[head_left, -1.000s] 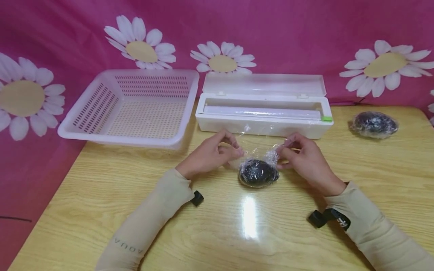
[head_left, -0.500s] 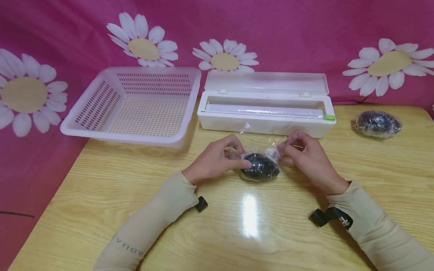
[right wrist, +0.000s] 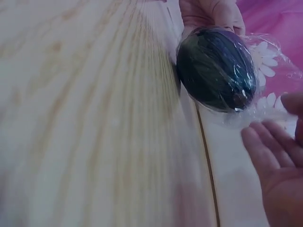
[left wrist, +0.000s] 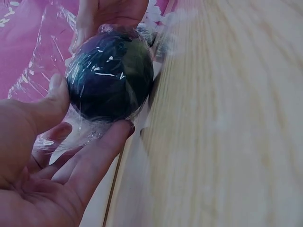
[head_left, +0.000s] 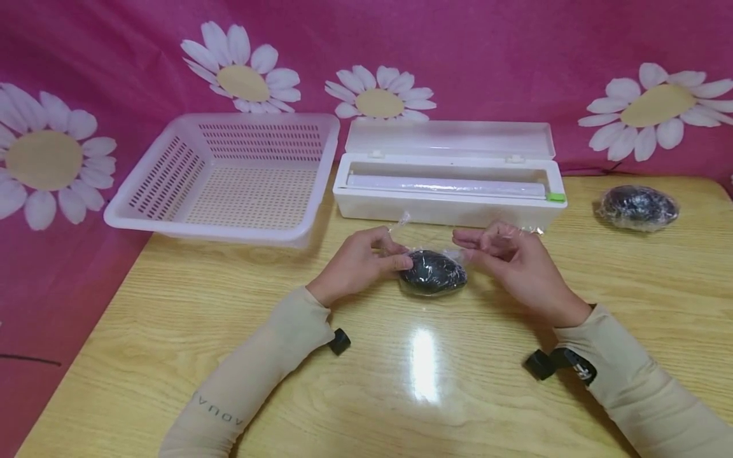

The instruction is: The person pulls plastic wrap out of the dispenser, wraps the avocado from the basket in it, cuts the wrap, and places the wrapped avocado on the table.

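A dark, glossy oval fruit [head_left: 433,272], wrapped in clear cling film, is held up near the middle of the table; its exact kind is hard to tell. My left hand [head_left: 363,264] grips its left end, thumb on the near side and fingers below, as the left wrist view shows the fruit [left wrist: 111,75] between them. At the other end my right hand [head_left: 518,270] has its fingers stretched out, thumb apart from them, beside the loose film [right wrist: 272,111]. Whether the right fingertips touch this film is unclear. Film edges stand up behind the fruit.
Behind the hands is a white cling film box [head_left: 449,207], lid raised, a roll [head_left: 446,186] inside and a green slider [head_left: 555,197] at its right end. A white slotted basket [head_left: 212,232] stands left. Another film-wrapped dark oval fruit [head_left: 638,208] lies far right on the wooden table [head_left: 355,394].
My left hand has gone from holding the film to gripping the fruit, which has risen slightly. My right fingers have straightened from their pinch on the film.
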Demonstrator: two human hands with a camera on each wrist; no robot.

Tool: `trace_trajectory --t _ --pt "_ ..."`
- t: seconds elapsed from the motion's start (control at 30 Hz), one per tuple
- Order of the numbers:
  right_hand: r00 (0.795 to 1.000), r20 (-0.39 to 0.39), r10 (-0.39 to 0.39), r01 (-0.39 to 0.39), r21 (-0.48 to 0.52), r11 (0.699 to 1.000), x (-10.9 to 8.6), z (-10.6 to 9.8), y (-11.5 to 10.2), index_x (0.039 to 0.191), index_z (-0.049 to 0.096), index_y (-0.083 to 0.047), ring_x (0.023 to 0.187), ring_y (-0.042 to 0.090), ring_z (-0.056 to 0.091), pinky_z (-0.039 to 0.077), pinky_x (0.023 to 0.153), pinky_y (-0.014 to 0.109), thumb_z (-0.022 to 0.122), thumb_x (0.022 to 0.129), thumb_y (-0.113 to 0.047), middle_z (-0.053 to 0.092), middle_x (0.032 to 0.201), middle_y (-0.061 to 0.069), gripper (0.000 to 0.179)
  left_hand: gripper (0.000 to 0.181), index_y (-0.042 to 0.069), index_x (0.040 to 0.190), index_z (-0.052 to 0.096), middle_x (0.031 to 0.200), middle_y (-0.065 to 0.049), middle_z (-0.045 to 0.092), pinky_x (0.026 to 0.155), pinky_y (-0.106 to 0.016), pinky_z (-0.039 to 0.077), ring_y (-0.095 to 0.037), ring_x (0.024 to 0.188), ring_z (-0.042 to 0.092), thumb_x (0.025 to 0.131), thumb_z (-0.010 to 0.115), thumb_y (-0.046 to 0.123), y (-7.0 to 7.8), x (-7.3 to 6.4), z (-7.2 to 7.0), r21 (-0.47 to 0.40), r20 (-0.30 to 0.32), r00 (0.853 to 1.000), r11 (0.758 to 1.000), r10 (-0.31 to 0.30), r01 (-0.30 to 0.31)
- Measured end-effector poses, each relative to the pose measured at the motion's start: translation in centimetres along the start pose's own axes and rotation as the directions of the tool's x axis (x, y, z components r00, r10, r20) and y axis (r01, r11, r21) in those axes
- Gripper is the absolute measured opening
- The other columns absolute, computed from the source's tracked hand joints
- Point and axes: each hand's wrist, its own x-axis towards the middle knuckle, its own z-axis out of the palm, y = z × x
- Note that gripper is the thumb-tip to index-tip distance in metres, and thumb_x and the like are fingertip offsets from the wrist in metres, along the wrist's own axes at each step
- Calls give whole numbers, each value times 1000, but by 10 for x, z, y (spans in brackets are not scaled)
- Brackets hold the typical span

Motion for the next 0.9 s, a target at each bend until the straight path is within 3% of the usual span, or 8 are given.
trace_trajectory --t 0.27,0.63,0.9 --pt "993 52 -109 112 -47 993 -6 1 -7 86 61 -11 117 -6 67 53 94 10 80 91 -12 74 132 8 19 21 2 87 58 121 -17 75 79 -30 65 -23 98 78 95 74 14 -3 4 3 -209 47 998 977 -35 44" --pt "947 79 -313 321 -131 938 -5 -5 -4 82 58 -14 115 -7 67 53 94 9 72 92 3 78 122 10 24 20 2 88 57 123 -18 74 78 -29 65 -25 96 79 96 72 13 -4 5 3 -233 48 997 970 -58 67" --pt "962 9 -274 268 -241 933 -3 -20 -2 86 58 -14 98 -3 67 51 84 7 73 94 -2 76 105 -5 20 19 1 88 57 121 -19 75 79 -29 65 -23 95 79 97 70 12 -5 5 2 -241 59 997 968 -58 71"
